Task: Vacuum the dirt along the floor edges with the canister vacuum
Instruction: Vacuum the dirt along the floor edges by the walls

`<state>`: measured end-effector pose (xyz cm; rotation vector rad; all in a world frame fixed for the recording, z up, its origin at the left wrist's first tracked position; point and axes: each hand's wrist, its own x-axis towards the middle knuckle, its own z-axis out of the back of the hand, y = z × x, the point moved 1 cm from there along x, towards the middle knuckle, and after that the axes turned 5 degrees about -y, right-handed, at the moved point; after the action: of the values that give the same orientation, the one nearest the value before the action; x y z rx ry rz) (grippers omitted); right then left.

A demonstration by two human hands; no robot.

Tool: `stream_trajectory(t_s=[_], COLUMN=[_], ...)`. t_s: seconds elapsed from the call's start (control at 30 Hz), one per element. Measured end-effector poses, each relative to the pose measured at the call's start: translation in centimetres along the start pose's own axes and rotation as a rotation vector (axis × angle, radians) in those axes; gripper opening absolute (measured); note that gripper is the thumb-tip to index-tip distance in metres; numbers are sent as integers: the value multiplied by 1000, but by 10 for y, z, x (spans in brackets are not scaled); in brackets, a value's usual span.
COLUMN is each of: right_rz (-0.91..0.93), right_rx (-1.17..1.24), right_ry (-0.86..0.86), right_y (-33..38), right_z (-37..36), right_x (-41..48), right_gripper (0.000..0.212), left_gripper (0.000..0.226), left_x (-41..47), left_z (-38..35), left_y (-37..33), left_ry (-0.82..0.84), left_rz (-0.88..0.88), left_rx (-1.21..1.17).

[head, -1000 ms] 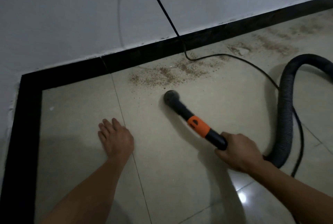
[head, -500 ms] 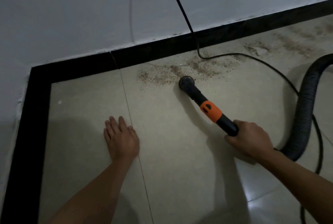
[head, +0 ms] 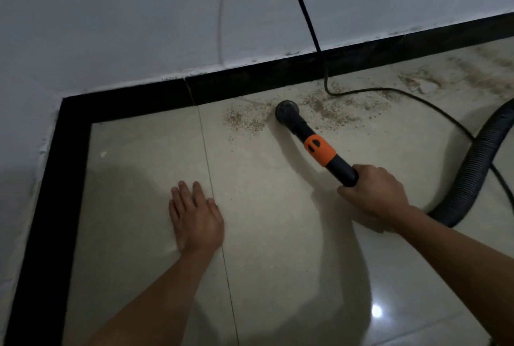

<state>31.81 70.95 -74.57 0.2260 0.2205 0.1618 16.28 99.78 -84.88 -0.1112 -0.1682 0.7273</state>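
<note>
My right hand [head: 374, 195] grips the black vacuum wand [head: 319, 148], which has an orange collar. Its round nozzle [head: 287, 111] sits on the tiled floor inside a patch of brown dirt [head: 331, 108] close to the black baseboard [head: 250, 84]. A smaller patch of dirt [head: 241, 120] lies just left of the nozzle. The ribbed black hose [head: 472, 167] curves away from my right hand toward the right edge. My left hand [head: 196, 219] rests flat on the floor, fingers straight, well left of the wand.
A black power cord [head: 306, 20] hangs down the white wall and trails right across the floor through the dirt. More dirt [head: 445, 78] is spread along the wall at the far right. The baseboard turns a corner at the left [head: 66, 151].
The nozzle has slid forward from the bare tile into the dirt patch near the baseboard, my right hand moving with it. My left hand has stayed flat on the floor.
</note>
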Motion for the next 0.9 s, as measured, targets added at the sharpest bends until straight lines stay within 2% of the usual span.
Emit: stream_trajectory(t_s=[0.17,0.4,0.57,0.77,0.9], right_rz=[-48,12,17,-17,52], right_rx=[48,109,105,100,3], right_ry=[-8,22,37,94,102], right_y=[10,51,48,19,4], right_z=[4,-9,-7,2,-4], right_x=[37,63,62,18,-37], right_gripper=[21,24,21,18,16], left_gripper=[62,61,61,62,62], left_x=[0,0,0,1,0], left_z=[-1,0,1,3,5], left_y=[0,-1,-1,0,-2], left_ry=[6,-2,3,-1,7], left_rz=[6,-1,4,10,15], left_rx=[12,40,34,9,-1])
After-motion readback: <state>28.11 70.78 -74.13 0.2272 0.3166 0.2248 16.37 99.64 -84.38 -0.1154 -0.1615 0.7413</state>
